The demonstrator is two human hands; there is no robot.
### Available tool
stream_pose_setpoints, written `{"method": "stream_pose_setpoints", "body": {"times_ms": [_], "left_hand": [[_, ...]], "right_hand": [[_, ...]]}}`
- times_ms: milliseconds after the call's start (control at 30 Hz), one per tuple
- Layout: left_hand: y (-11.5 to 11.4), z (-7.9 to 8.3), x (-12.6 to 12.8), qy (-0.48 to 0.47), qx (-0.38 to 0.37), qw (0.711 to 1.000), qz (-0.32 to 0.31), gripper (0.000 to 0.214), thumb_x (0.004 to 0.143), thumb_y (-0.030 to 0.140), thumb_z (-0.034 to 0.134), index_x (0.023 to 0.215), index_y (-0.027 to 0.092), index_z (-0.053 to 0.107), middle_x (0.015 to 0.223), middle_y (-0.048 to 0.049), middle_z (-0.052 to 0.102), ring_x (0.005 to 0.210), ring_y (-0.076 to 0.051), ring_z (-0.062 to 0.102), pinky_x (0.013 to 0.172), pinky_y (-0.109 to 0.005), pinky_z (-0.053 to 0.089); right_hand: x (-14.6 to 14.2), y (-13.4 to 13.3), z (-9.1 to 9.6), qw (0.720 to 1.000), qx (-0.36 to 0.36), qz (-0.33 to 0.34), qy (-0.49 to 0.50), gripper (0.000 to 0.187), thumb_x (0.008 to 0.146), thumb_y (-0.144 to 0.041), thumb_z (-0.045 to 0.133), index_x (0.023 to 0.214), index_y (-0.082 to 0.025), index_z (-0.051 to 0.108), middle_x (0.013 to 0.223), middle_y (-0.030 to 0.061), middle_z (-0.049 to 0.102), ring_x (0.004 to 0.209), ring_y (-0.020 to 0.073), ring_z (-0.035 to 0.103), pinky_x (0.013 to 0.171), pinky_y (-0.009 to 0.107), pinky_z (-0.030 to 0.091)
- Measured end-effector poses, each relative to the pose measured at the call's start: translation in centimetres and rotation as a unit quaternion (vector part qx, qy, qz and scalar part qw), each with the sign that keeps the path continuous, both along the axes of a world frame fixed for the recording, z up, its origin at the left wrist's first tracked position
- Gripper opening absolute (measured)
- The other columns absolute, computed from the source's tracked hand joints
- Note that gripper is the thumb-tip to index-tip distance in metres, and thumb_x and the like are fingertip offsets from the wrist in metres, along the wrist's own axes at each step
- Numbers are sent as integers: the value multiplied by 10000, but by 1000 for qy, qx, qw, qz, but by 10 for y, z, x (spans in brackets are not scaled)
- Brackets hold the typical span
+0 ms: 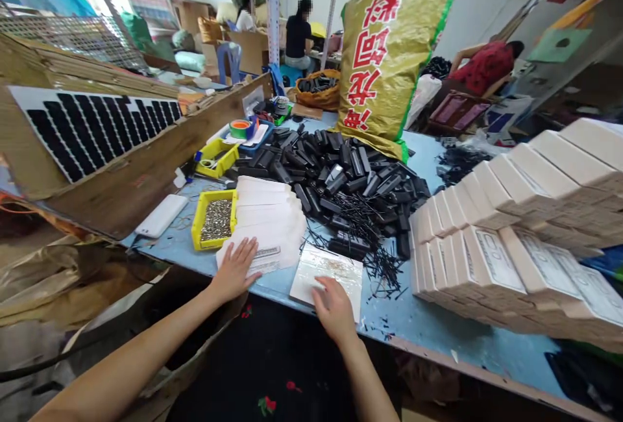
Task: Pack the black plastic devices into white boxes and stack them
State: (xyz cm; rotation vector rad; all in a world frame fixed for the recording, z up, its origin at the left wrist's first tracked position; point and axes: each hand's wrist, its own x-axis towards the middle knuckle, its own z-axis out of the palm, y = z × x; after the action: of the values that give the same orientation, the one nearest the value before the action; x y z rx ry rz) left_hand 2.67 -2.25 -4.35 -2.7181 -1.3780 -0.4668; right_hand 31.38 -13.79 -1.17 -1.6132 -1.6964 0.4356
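Note:
My left hand (236, 271) lies flat, fingers spread, on the near end of a fanned stack of flat white printed sheets (267, 214); whether they are paper or folded card I cannot tell. Over a white block (311, 273) with a shiny, plastic-like top hovers or rests my right hand (335, 308). Its fingers are bent, a gap shows between thumb and forefinger, and nothing is visible in it. Just behind the block lie a heap of black plastic pieces (335, 169) and a tangle of thin black sticks (363, 214).
A yellow bin (197, 234) of small metal parts stands left of the sheets, near a white phone-like object (161, 215). Stacked white boxes (467, 253) rise on the right. Behind the heap stands a gold sack (389, 58). Several people sit in the background.

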Motion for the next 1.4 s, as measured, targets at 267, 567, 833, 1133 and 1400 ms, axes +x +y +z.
{"method": "stream_pose_setpoints", "body": {"times_ms": [267,567,833,1133,1400], "left_hand": [[27,9,20,23,-15,995,-94,669,888,423,469,1454,126,273,1498,-135,337,1409,-274,234,1151,-479,110],[66,44,-39,-166,-47,977,126,321,872,242,400,1142,128,533,1132,-158,608,1096,-271,563,945,-424,449],[119,60,-45,49,-208,960,181,204,777,198,411,744,157,608,844,-144,667,825,-294,625,711,-363,476],[86,80,-35,-369,-211,873,240,297,753,428,602,884,179,697,929,-38,704,851,-216,625,834,-369,494],[-19,73,116,-614,-638,443,139,349,505,331,877,766,148,734,753,-49,698,665,-114,622,674,-234,526]], "right_hand": [[-64,110,-6,966,-68,114,-223,587,885,-258,533,1440,-268,341,1548,82,197,1425,295,178,1118,547,223],[-12,96,17,994,-14,79,-72,425,875,-258,517,1296,-202,518,1299,119,557,1201,247,510,1022,444,392],[44,219,58,973,-35,-112,-200,310,745,-108,624,1054,-115,644,1208,176,569,1141,313,465,983,479,339],[66,114,47,856,27,-88,509,346,815,-423,545,1109,-239,550,1098,54,624,1070,211,580,917,434,460],[18,49,44,717,-36,-200,667,308,719,-399,676,905,-233,496,689,-62,506,551,96,519,557,249,458]]}}
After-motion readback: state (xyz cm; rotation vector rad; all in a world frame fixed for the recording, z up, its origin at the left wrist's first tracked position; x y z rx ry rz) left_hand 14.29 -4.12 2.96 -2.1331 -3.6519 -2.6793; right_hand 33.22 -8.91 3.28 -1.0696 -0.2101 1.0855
